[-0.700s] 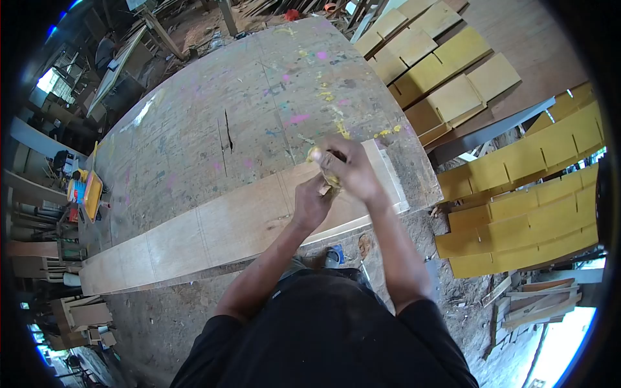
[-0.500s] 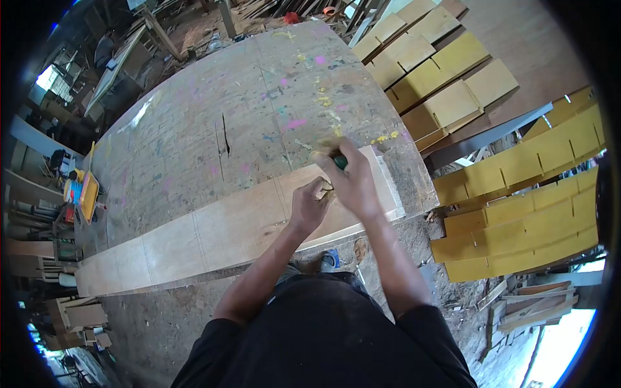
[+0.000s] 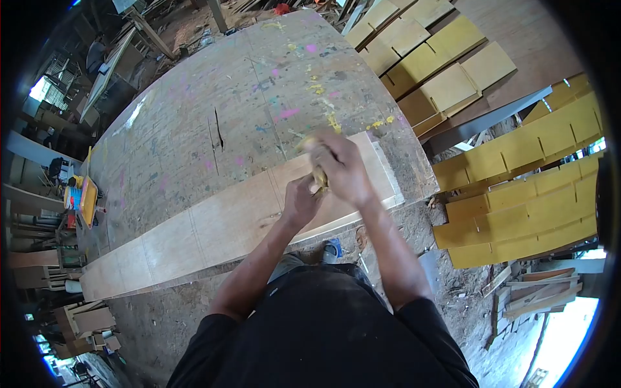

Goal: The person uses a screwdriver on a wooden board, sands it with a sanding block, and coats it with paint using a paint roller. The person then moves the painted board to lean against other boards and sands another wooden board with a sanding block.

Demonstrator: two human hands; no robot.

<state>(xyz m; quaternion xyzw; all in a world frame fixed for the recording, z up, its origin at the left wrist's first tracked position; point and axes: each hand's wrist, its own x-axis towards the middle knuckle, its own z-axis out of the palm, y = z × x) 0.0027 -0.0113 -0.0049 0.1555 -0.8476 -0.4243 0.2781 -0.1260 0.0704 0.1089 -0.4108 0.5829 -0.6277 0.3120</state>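
Note:
Both my hands are together over the right part of a long pale wooden board (image 3: pixel 213 233). My left hand (image 3: pixel 303 202) is closed, fingertips around a small yellowish thing (image 3: pixel 319 178) whose kind I cannot make out. Just above and to the right, my right hand (image 3: pixel 344 171) is curled and slightly blurred, close against the left. Something yellowish shows at its fingers, but most of what it grips is hidden. Thin pencil-like lines cross the board, which lies along the near edge of a paint-stained worktable (image 3: pixel 187 129).
Slotted yellow boards (image 3: pixel 517 168) stand to the right of the table, with more slotted panels (image 3: pixel 446 90) behind. An orange tray (image 3: pixel 88 202) with small items sits at the table's left edge. A person (image 3: pixel 97 52) is far left. Wood scraps (image 3: pixel 540 291) are at lower right.
My right hand has turned and moved slightly left, closer to the left hand. The green thing seen in its palm is now hidden. My view has shifted a little.

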